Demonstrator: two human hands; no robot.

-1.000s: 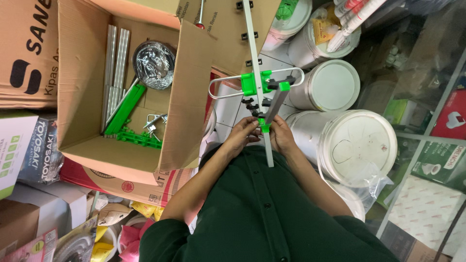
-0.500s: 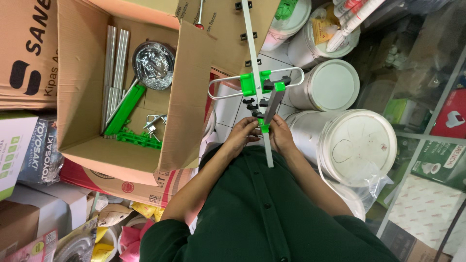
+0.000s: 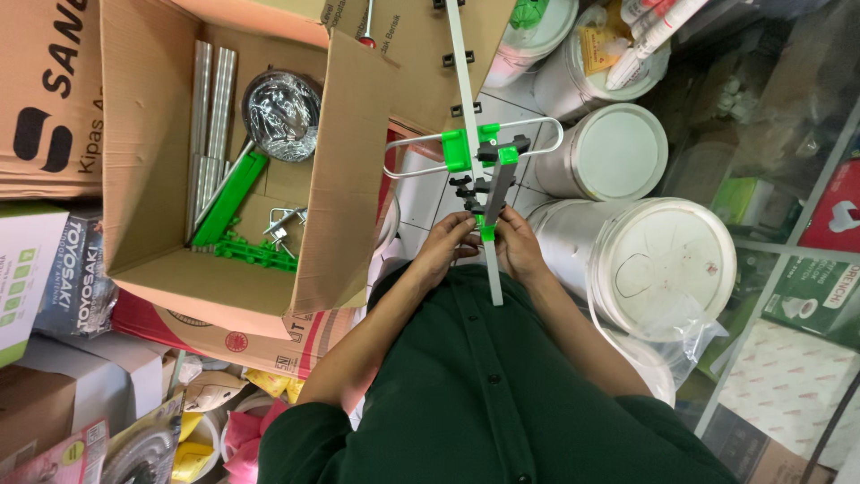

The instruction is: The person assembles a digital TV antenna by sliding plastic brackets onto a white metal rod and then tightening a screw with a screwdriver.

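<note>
1. looking down from the head camera, i see my left hand [image 3: 451, 242] and right hand [image 3: 517, 244] both closed on a white rod [image 3: 469, 134], gripping it at a small green clip just above my green shirt [image 3: 502, 394].
2. room is tight: an open cardboard box [image 3: 345, 179] stands just left of the hands, its flap edge close beside the left wrist.
3. to the right, white buckets [image 3: 667, 260] crowd in; the nearest lid sits just beside the right forearm.
4. only a narrow strip of tiled floor [image 3: 425, 202] shows between box and buckets, and the rod runs up along it.
5. the rod is long, thin and straight, reaching past the top edge.
6. a grey wire loop [image 3: 537, 125] crosses it, held by green brackets [image 3: 457, 148], with black fittings [image 3: 488, 179] below.
7. inside the box lie green plastic parts [image 3: 235, 202], metal strips [image 3: 208, 116] and a bagged round metal piece [image 3: 280, 112].
</note>
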